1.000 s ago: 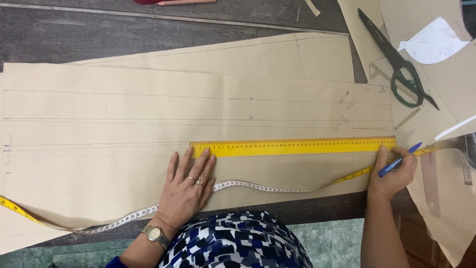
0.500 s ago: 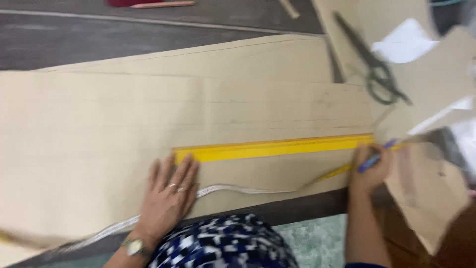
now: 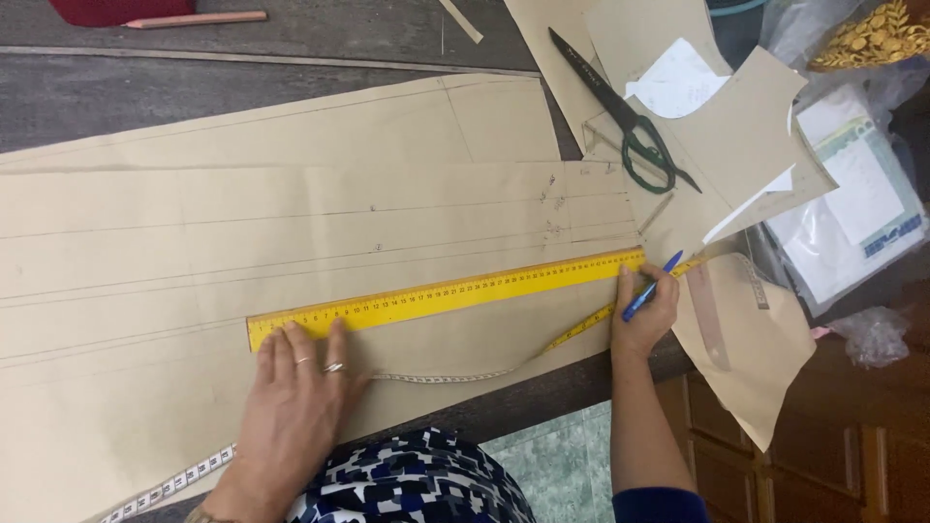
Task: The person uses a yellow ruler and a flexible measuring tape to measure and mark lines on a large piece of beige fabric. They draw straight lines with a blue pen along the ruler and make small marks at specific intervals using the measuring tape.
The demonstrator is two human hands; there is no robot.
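Left hand spreads flat, pinning the yellow ruler on brown paper; right hand, grip closed on a blue pen. Best press firmly, pen tight against the edge.

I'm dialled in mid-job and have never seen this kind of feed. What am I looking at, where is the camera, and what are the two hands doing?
There is no machine here: a person works with bare hands, and the single camera sits on their head, looking down at a dark wooden table.

Large sheets of tan pattern paper with drawn lines cover the table. A long yellow ruler lies slanted across it. The left hand lies flat, fingers pressing the ruler's left end. The right hand holds a blue pen at the ruler's right end.

A measuring tape trails along the near edge. Scissors with dark green handles lie on loose paper pieces, and a pencil lies at the far edge.
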